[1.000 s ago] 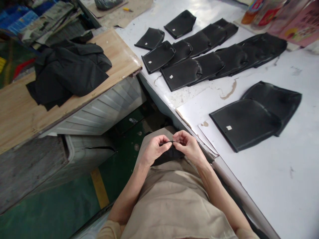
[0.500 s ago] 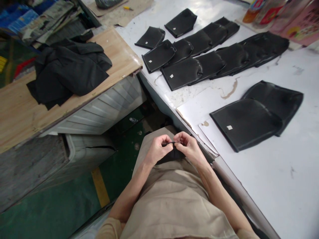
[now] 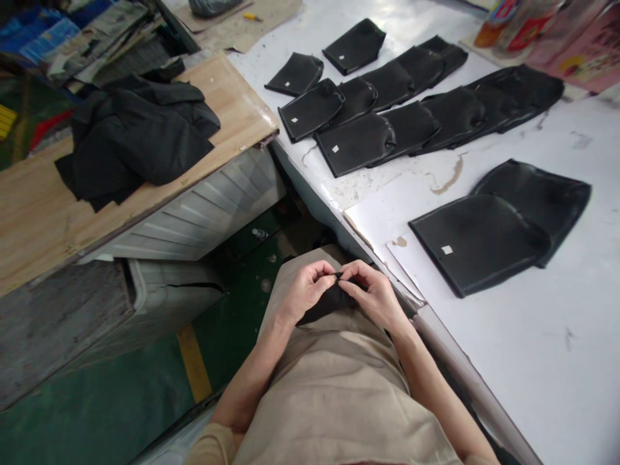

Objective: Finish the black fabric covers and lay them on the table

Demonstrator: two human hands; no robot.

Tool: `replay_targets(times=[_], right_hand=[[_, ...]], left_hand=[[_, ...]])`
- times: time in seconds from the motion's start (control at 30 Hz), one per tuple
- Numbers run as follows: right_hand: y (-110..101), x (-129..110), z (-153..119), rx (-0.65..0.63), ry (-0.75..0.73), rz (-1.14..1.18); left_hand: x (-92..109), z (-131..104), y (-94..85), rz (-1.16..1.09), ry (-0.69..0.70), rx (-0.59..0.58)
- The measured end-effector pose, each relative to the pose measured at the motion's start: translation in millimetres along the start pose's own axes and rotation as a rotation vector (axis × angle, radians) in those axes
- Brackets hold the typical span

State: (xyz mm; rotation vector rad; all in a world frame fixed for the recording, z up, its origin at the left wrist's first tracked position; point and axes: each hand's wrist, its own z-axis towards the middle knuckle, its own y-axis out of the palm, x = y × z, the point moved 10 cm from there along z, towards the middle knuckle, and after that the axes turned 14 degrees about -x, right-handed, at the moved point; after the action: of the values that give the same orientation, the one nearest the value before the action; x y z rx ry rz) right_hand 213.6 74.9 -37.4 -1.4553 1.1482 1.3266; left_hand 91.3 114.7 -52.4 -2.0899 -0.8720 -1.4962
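Note:
Close together over my lap, both hands pinch the upper edge of a black fabric piece [image 3: 325, 303]. My left hand [image 3: 310, 289] has thumb and index finger closed on that edge. My right hand [image 3: 371, 290] pinches it just beside, the fingertips of the two hands nearly touching. The cloth hangs below the fingers against the tan apron [image 3: 339, 381], and part of it is hidden by the hands. On the white table to my right lies a pair of overlapping black panels [image 3: 484, 239], the front one bearing a small white sticker.
Rows of overlapping black panels [image 3: 358, 139] cover the far part of the white table [image 3: 547, 361]. Bottles [image 3: 526, 29] stand at the back right. A heap of black fabric [image 3: 140, 139] lies on the wooden board [image 3: 242, 97] at left. Between the tables is green floor [image 3: 232, 329].
My right hand's fingers have shifted slightly along the fabric edge, and the cloth below hangs a little differently. Both hands still pinch it. The view has moved very slightly.

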Motion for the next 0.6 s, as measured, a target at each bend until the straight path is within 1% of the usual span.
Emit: replay_targets(times=[0.13,0.2,0.4,0.5,0.6], right_hand=[[-2.4,8.6,0.4,0.042,0.034,0.040],[-2.9,8.7,0.1,0.051,0.031,0.038],[-4.6,-9.7,-2.3,0.110,-0.079,-0.078],[-3.4,-10.5,-1.6,0.100,-0.072,-0.097],[-3.0,-6.4,0.1,0.076,-0.039,-0.061]], left_hand=[[-0.3,-3.6,7.2,-0.055,-0.059,-0.103],[0.9,-5.0,9.0,-0.042,-0.073,-0.131],[10.0,-2.6,8.2,0.097,-0.005,-0.128],[10.5,-2.7,6.7,0.139,-0.001,-0.102],[9.9,-4.1,5.5,0.143,-0.008,-0.076]])
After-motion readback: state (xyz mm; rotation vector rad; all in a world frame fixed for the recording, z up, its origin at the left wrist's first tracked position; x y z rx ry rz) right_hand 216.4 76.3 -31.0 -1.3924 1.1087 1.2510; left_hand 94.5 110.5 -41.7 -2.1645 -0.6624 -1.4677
